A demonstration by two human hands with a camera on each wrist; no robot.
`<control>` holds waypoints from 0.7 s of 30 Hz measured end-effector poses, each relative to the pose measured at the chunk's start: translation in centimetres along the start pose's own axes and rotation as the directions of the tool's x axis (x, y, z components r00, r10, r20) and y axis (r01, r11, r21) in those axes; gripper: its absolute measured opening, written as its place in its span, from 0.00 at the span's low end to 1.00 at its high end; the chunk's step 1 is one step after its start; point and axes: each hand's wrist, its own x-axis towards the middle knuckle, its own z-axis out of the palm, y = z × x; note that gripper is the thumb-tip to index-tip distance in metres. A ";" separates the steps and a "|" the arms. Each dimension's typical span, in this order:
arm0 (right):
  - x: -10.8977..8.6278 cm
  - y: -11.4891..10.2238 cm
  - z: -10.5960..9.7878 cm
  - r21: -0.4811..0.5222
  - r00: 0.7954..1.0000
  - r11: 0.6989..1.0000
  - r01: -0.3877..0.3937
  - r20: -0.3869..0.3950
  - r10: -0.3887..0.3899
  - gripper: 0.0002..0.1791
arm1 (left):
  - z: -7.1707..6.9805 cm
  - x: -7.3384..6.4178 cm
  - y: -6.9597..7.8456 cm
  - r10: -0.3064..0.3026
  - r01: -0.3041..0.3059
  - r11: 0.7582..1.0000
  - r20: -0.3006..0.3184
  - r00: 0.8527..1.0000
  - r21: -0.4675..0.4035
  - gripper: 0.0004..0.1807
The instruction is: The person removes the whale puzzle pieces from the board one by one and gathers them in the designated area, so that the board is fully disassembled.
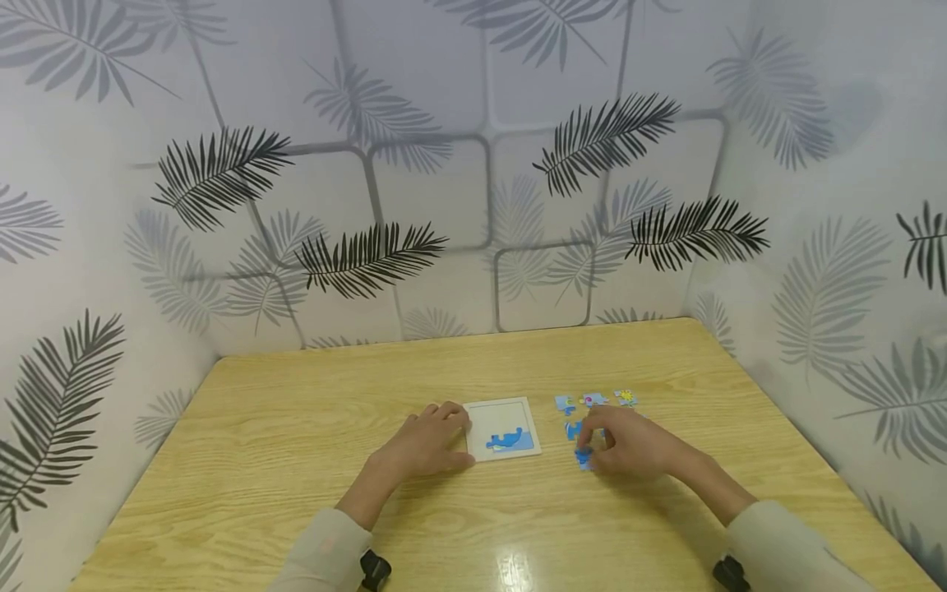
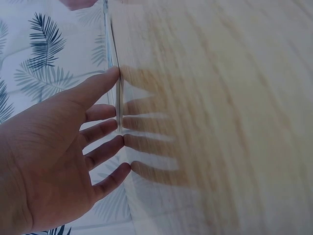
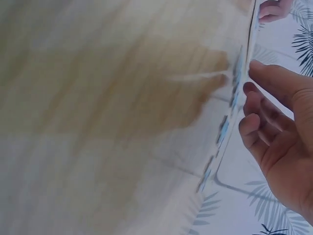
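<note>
A square white puzzle tray (image 1: pixel 484 416) lies on the table, with joined blue pieces (image 1: pixel 510 441) in its lower right corner. My left hand (image 1: pixel 429 442) rests at the tray's left edge, its thumb and fingertips spread along that side. In the left wrist view, the fingers of the left hand (image 2: pixel 58 147) are nearly straight and come down at the tabletop. Over the loose pieces to the right of the tray is my right hand (image 1: pixel 632 442), thumb and forefinger apart beside a blue puzzle piece (image 1: pixel 583 459). The right wrist view shows its fingers (image 3: pixel 254 125) loosely bent.
Several loose pieces lie in rows at the right, among them a light blue piece (image 1: pixel 565 403), one with a pink mark (image 1: pixel 594 400) and one with a yellow sun (image 1: pixel 625 397). The right hand partly covers others. Leaf-patterned walls (image 1: pixel 444 189) border the wooden table (image 1: pixel 311 411).
</note>
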 end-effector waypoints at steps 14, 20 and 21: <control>6.1 -2.6 2.1 0.088 1.000 0.996 0.020 0.016 -0.021 0.23 | 0.4 0.3 -0.2 0.000 0.000 1.000 0.006 1.000 0.021 0.28; 8.2 -3.1 3.7 0.116 0.998 0.993 0.003 0.056 -0.010 0.24 | 0.0 0.2 0.0 -0.006 0.006 1.000 0.011 1.000 0.020 0.28; 8.4 -3.2 3.9 0.116 0.998 0.993 0.001 0.068 -0.009 0.24 | 0.0 0.1 0.0 -0.005 0.004 1.000 0.010 1.000 0.017 0.28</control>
